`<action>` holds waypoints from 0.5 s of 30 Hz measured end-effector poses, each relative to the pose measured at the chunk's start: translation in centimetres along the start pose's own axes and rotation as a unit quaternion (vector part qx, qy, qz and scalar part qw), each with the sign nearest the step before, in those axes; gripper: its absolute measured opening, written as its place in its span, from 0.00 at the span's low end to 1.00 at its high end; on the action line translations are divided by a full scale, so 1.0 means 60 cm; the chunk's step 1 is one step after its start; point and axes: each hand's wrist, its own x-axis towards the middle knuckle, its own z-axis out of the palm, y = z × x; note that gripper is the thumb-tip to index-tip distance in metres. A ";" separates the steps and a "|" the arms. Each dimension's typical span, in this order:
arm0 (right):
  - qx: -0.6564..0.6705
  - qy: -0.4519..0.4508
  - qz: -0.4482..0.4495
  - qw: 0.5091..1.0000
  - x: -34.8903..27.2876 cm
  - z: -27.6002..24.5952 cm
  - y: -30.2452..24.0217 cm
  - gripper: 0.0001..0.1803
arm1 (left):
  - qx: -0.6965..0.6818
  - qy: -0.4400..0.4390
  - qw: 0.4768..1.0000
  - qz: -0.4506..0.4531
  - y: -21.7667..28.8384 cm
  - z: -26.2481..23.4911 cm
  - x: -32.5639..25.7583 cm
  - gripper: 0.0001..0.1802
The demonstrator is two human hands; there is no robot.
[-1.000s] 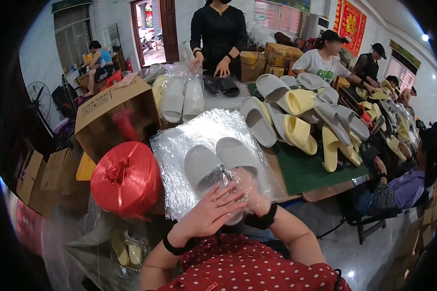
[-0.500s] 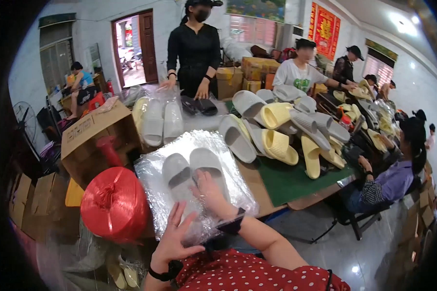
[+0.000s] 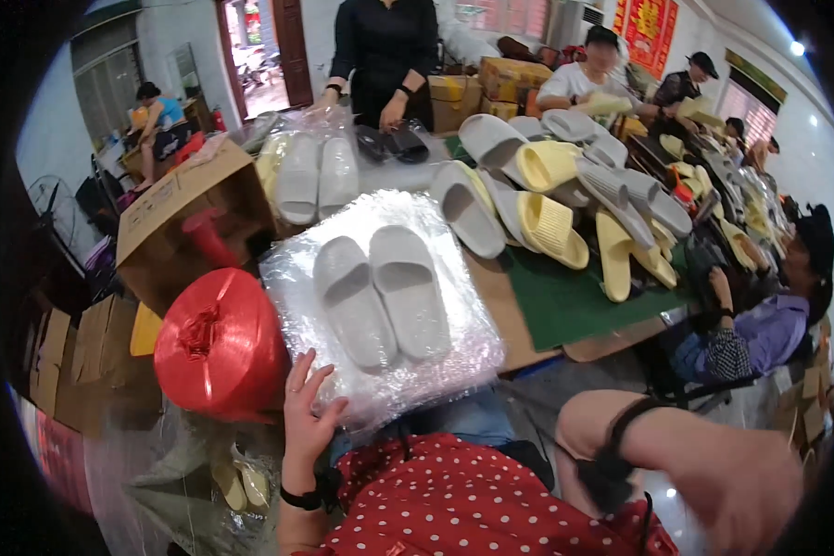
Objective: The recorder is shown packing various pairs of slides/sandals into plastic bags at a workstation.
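Grey foam slippers (image 3: 380,295), a matched pair with smooth rounded soles and broad moulded straps, lie side by side, toes pointing away from the person, inside a clear plastic bag (image 3: 380,371). The bag film is crinkled and glossy, and it rests on the near edge of the counter (image 3: 500,306), partly overhanging the person's lap. The left hand (image 3: 308,415) has an open grip: fingers spread and raised, palm against the near left corner of the bag. The right hand (image 3: 741,496) is low at the right, well apart from the bag; it is blurred, and its grip cannot be told with certainty. Just left of the bag stands a red spool of plastic twine (image 3: 218,345), rounded and fibrous, gathered at the top. Behind it sits an open cardboard box (image 3: 190,218). Farther back, more bagged pale slippers (image 3: 315,176) lie flat, and loose grey and yellow slippers (image 3: 547,199) are heaped over a green mat (image 3: 565,301).
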 end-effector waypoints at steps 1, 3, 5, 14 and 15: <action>0.016 0.037 -0.012 0.999 -0.032 0.006 0.063 0.20 | 0.021 -0.003 0.999 0.024 0.005 -0.002 0.007 0.27; -0.010 -0.091 0.292 0.952 -0.085 -0.087 0.136 0.16 | 0.041 -0.012 0.997 0.059 0.004 -0.001 0.021 0.26; -0.274 0.144 0.481 0.820 -0.156 -0.077 0.209 0.21 | 0.051 -0.003 0.998 0.035 -0.014 -0.015 0.003 0.25; -0.627 0.598 0.333 0.373 -0.241 -0.160 0.120 0.10 | -0.143 -0.006 0.965 -0.220 -0.015 0.009 0.045 0.23; -0.594 0.612 0.354 0.385 -0.271 -0.173 0.125 0.12 | -0.168 -0.011 0.942 -0.289 -0.016 0.014 0.049 0.23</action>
